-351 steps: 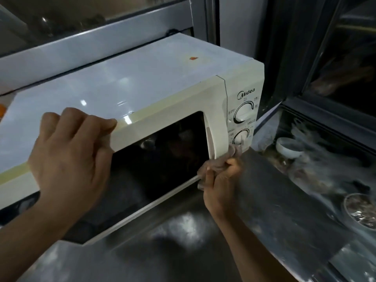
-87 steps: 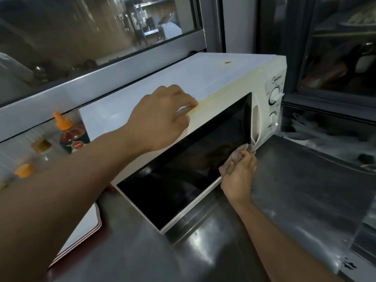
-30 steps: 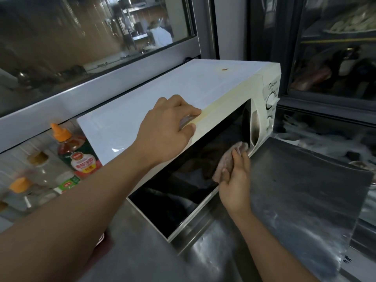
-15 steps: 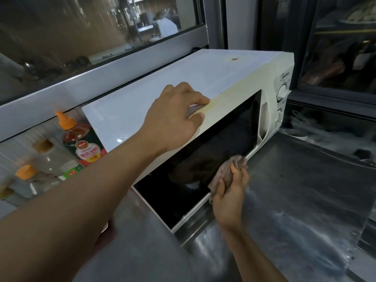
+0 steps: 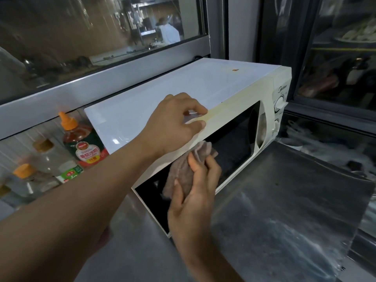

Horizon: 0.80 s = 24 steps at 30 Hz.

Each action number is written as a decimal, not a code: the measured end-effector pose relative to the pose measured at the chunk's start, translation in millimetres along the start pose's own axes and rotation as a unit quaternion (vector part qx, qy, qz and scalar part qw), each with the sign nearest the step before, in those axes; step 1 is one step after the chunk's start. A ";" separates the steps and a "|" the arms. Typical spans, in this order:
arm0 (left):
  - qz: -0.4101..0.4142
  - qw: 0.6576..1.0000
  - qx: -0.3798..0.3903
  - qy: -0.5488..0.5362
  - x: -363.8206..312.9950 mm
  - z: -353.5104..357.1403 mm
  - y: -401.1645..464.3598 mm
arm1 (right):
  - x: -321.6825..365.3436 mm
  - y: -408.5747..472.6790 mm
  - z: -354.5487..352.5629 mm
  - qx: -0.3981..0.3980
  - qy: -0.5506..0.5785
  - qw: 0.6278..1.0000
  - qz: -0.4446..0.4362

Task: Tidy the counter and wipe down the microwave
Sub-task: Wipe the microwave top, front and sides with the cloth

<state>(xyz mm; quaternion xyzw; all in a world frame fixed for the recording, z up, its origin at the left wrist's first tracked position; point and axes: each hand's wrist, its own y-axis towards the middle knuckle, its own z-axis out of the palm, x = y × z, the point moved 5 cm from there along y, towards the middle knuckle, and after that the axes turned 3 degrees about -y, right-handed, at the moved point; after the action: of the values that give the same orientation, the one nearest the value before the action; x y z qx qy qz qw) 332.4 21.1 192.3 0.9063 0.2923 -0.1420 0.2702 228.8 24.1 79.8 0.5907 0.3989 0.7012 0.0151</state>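
Note:
A white microwave (image 5: 154, 102) with a dark glass door (image 5: 234, 147) stands on a steel counter (image 5: 274, 210). My left hand (image 5: 173, 125) rests on the front edge of its top, fingers bent over the yellowed rim above the door. My right hand (image 5: 195, 192) is shut on a crumpled pinkish-grey cloth (image 5: 183, 169) and presses it against the middle of the door glass. Two control dials (image 5: 279, 102) sit at the microwave's right end. A small orange speck (image 5: 235, 69) lies on the top panel.
Sauce bottles with orange caps (image 5: 81, 143) stand left of the microwave under a metal window ledge (image 5: 101, 86). A glass-fronted cabinet (image 5: 335, 58) rises at the right, with cluttered items (image 5: 325, 143) below it. The counter runs rightward to an edge.
My right hand with the cloth has slid left and up across the door glass, from near the handle side toward the middle. My left hand stays on the top edge.

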 end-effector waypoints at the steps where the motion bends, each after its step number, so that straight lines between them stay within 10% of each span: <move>1: -0.001 1.000 -0.002 -0.010 -0.2 -0.9 -0.2 | 4.6 -8.9 4.2 0.014 0.000 1.000 -0.003; 24: -0.032 0.997 0.003 -0.067 4.4 -0.9 -1.3 | -95.3 149.3 -52.2 -0.073 -0.123 0.989 0.047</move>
<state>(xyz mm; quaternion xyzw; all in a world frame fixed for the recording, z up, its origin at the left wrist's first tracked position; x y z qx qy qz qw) 335.2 24.5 190.6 0.8856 0.3025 -0.2117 0.2817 280.9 -152.9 89.0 0.6880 0.3135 0.6503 0.0743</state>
